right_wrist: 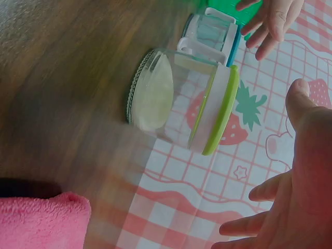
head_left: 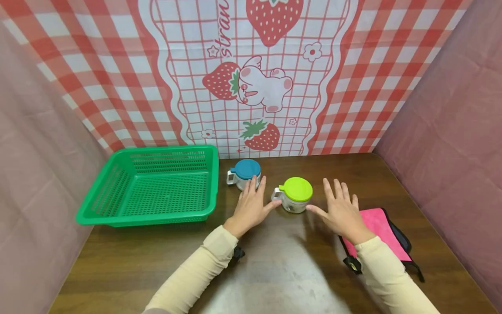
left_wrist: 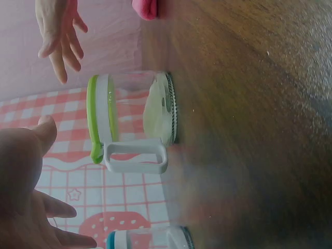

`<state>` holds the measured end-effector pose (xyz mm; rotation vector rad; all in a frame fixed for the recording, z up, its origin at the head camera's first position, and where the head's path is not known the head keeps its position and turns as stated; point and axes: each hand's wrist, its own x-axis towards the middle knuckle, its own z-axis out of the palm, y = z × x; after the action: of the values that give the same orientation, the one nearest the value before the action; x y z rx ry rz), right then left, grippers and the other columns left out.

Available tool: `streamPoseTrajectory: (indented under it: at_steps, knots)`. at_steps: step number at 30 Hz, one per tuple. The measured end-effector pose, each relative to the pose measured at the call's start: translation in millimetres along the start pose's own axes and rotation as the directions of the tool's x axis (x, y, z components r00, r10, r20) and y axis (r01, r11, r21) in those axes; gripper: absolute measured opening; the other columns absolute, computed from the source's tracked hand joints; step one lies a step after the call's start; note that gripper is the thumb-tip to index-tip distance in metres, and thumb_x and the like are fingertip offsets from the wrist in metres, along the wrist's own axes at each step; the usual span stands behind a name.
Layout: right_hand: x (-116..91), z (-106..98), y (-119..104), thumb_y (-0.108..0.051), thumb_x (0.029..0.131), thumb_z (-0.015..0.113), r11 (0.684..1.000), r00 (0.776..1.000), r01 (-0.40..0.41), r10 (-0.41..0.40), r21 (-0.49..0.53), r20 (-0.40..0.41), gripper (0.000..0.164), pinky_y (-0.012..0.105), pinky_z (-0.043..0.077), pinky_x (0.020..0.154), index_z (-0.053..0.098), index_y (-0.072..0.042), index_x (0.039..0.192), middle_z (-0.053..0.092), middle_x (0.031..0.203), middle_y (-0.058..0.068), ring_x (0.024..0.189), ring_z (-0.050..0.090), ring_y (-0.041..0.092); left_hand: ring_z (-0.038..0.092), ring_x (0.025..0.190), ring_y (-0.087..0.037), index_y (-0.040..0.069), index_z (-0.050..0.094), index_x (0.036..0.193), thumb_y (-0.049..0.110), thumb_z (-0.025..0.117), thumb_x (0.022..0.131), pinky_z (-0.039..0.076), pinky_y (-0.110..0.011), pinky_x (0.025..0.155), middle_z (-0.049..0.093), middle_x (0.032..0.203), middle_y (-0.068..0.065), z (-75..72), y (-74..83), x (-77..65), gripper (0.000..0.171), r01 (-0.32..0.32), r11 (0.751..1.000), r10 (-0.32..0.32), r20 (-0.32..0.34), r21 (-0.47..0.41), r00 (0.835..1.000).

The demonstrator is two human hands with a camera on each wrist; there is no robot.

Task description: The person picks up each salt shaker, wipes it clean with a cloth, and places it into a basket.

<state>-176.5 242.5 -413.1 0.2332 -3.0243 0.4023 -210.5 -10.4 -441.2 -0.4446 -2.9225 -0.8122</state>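
A clear jar with a lime-green lid point(head_left: 298, 190) and a white side handle stands upright on the table between the two hands. Pale contents show low inside this green-lidded jar point(right_wrist: 155, 93). Behind it to the left is a similar jar with a blue lid point(head_left: 248, 169). My left hand point(head_left: 251, 205) has its fingers spread, overlapping the blue-lidded jar's front in the head view, its thumb near the green-lidded jar's handle point(left_wrist: 136, 156). On the other side, my right hand point(head_left: 343, 213) is spread with straight fingers, thumb close to the green-lidded jar. Neither hand holds anything.
A green plastic basket point(head_left: 168, 213) with perforated walls stands at the table's left. Under the right forearm lies a pink cloth point(head_left: 382, 231) with dark edging. A checked strawberry-print cloth point(head_left: 349, 109) hangs behind the table, and plain pinkish curtains point(head_left: 447, 122) flank the sides.
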Motion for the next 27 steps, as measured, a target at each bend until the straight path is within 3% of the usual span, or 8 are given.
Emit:
streamPoseTrajectory:
  at_steps: [16, 22, 27]
  knots:
    - [-8.5, -4.3, 11.5, -0.065, 0.089, 0.053, 1.000, 1.000, 0.012, -0.012, 0.013, 0.006, 0.099, 0.078, 0.019, 0.102, 0.014, -0.003, 0.155, 0.020, 0.153, 0.036, 0.139, 0.018, 0.055, 0.033, 0.142, -0.042, 0.008, 0.030, 0.152, 0.051, 0.059, 0.093, 0.032, -0.054, 0.115, 0.033, 0.155, -0.021, 5.3, 0.8, 7.0, 0.079, -0.010, 0.985, 0.017, 0.038, -0.173, 0.999]
    - [-9.3, -3.9, 14.7, -0.065, 0.089, 0.053, 1.000, 1.000, 0.022, -0.022, 0.009, 0.002, 0.099, 0.079, 0.021, 0.099, 0.014, -0.001, 0.155, 0.020, 0.152, 0.037, 0.138, 0.020, 0.055, 0.033, 0.144, -0.032, 0.010, 0.034, 0.151, 0.048, 0.060, 0.093, 0.031, -0.052, 0.116, 0.038, 0.154, -0.014, 7.8, -0.8, 10.7, 0.074, 0.015, 0.967, -0.003, 0.047, -0.256, 0.999]
    - [-10.9, -2.7, 18.3, -0.065, 0.090, 0.053, 1.000, 1.000, 0.016, -0.016, 0.017, 0.002, 0.100, 0.079, 0.021, 0.098, 0.013, 0.000, 0.154, 0.020, 0.151, 0.039, 0.137, 0.021, 0.056, 0.036, 0.142, -0.032, 0.010, 0.040, 0.148, 0.045, 0.061, 0.094, 0.032, -0.051, 0.116, 0.044, 0.151, -0.013, 10.7, -1.8, 14.0, 0.068, 0.009, 0.947, 0.003, 0.035, -0.321, 0.999]
